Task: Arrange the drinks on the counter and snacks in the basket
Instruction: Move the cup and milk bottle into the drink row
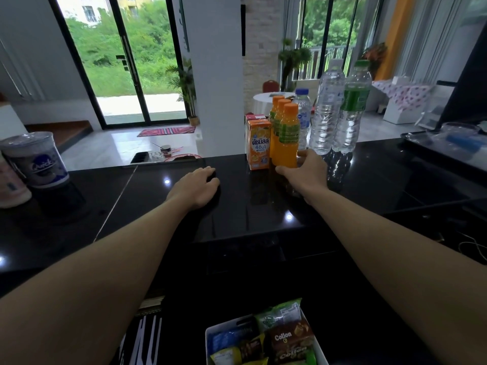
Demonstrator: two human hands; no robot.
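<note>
Drinks lined up on the black counter (pixel 250 212)
Right hand (pixel 305 172) wraps the front orange juice bottle (pixel 287 135) at its base. Orange carton (pixel 258 143) just beside at 9 o'clock, water bottles (pixel 326 114) at 3. Left hand (pixel 197 188) lies flat at 8, snack basket (pixel 207 343) down at 6.

Both bare arms stretch forward over the table (pixel 250 206). The left forearm enters from 8 o'clock, pointing toward 1 o'clock; the left hand (pixel 199 185) lies palm down on the table, fingers relaxed and slightly bent. The right forearm enters from 4 o'clock, pointing toward 11 o'clock; the right hand (pixel 305 171) curls thumb and fingers round the foot of an orange bottle (pixel 287 138).
</note>
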